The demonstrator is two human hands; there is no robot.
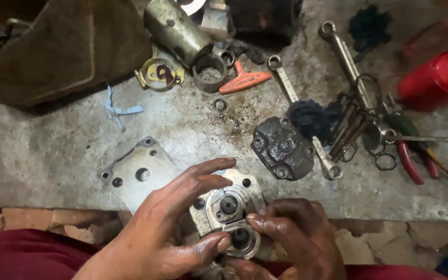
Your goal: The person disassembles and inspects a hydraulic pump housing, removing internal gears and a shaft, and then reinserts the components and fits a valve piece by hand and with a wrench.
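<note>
Left hand: I saw my left hand (175, 218) at the lower centre of the frame, fingers spread over the top of the pump body (229, 207), thumb pressed against its lower edge, clamped on it.
Right hand: my right hand (291, 233) sat at the lower right, fingertips pinched against the small figure-eight block (239, 233) seated in the pump body.
Where the piece was: the pump body rested at the near edge of the bench (53, 155), just beside a flat grey cover plate (138, 171) to its left.
Doing it well: I judged the block needed even pressure on both sides and a square seat, with the left hand steadying the housing; oily fingers could slip.
Bench: a rough, stained, pitted grey slab, speckled with rust-coloured grit near the middle.
Around it: a dark cast cover (282, 148) lay right of centre, a spanner (302, 111) beside it, red-handled pliers (408, 161) at the right, an orange-handled tool (245, 80) and a brass-coloured cylinder (175, 28) at the top.
Room: a brown leather-like sheet (63, 46) filled the upper left; a red container (436, 78) was blurred at the upper right.
</note>
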